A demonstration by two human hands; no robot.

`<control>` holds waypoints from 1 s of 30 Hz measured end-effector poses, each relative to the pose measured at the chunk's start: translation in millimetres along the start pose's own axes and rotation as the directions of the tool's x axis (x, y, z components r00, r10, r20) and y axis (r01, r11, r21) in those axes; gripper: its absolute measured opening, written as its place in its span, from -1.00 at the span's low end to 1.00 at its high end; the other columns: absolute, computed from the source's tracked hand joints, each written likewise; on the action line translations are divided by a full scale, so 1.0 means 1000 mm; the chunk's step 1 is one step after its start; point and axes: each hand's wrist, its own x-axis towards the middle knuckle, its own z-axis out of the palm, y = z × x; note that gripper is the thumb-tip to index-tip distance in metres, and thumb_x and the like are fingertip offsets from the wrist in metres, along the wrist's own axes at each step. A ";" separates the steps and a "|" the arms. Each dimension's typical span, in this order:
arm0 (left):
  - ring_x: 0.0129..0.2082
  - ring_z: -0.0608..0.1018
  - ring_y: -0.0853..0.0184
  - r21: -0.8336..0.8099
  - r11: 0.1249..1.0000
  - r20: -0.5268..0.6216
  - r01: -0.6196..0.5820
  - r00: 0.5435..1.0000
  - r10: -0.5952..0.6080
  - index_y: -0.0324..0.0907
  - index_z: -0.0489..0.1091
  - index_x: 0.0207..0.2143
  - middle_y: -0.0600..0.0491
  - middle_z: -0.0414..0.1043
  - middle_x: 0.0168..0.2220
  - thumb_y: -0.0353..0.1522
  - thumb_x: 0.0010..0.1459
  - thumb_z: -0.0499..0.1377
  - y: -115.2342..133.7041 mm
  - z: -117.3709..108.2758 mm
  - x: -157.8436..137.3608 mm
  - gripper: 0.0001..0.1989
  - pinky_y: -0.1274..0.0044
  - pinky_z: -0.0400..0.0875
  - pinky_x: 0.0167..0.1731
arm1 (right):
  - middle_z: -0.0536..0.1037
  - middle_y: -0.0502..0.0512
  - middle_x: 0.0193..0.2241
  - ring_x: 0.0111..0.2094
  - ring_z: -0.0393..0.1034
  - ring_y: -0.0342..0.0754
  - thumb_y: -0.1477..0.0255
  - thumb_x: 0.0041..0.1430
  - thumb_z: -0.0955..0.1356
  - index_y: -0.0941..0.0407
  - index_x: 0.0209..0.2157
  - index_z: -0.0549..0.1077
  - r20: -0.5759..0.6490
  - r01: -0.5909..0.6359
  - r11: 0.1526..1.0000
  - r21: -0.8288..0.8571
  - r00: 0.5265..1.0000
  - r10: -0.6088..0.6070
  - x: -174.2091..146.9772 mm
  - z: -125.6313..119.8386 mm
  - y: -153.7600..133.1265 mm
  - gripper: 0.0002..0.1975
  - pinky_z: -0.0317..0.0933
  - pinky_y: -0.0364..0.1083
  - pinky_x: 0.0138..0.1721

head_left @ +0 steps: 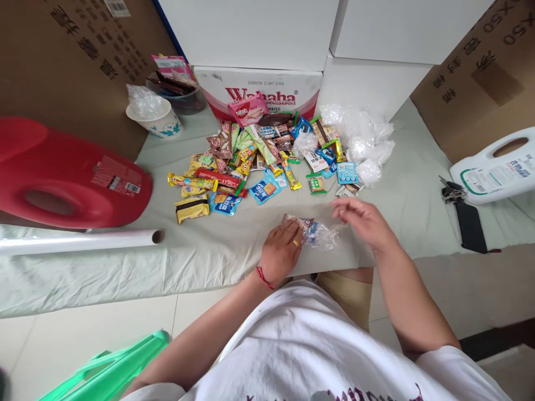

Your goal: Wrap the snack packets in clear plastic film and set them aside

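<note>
My left hand (282, 250) lies flat with its fingers stretched over the left end of a clear plastic bag (328, 236) on the cloth. Snack packets (308, 229) in brown and blue wrappers show inside the bag, partly covered by my fingers. To the right of the bag hovers my right hand (363, 221), its fingers loosely bent and apart, holding nothing I can see. Beyond both hands spreads a pile of small wrapped snacks (267, 145), with a green packet (316, 184) and a blue packet (264, 189) at its near edge.
Bunched clear plastic bags (361, 142) lie right of the pile. A paper cup (161, 120), a red jug (71, 178) and a film roll (83, 240) are on the left. At right are a white jug (497, 172), keys (453, 192) and a phone (471, 228). Boxes (267, 33) stand behind.
</note>
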 end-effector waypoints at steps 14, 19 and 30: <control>0.27 0.49 0.08 0.131 0.988 0.001 -0.086 0.996 0.087 -0.11 0.48 0.15 -0.14 0.51 0.20 -0.48 0.37 0.06 0.006 0.004 -0.008 -0.63 0.26 0.48 0.10 | 0.46 -0.05 -0.52 -0.49 0.29 -0.08 0.16 0.30 0.32 0.07 -0.28 0.50 -0.017 -0.274 0.962 0.012 0.962 0.274 -0.039 0.031 0.014 -0.73 0.13 -0.14 -0.45; 0.28 0.49 0.07 0.088 0.988 -0.011 -0.128 0.992 0.129 -0.07 0.52 0.08 -0.11 0.55 0.17 -0.48 0.36 0.09 0.008 0.010 -0.007 -0.66 0.16 0.46 0.16 | 0.51 -0.04 -0.51 -0.49 0.36 -0.09 0.24 0.26 0.36 0.07 -0.35 0.46 -0.141 -0.222 0.972 0.077 0.963 0.231 -0.001 0.071 -0.019 -0.80 0.22 -0.14 -0.41; 0.37 0.35 0.17 -0.424 0.904 -0.248 -0.049 0.967 -0.064 -0.07 0.22 0.33 -0.15 0.37 0.30 -0.46 0.40 -0.10 -0.008 -0.016 -0.016 -0.50 0.14 0.33 0.31 | 0.63 0.15 -0.33 -0.06 0.48 0.06 0.10 0.49 0.10 0.05 -0.37 0.53 -0.017 -0.025 0.999 0.022 1.000 0.025 0.013 0.101 -0.038 -0.46 0.29 0.01 0.09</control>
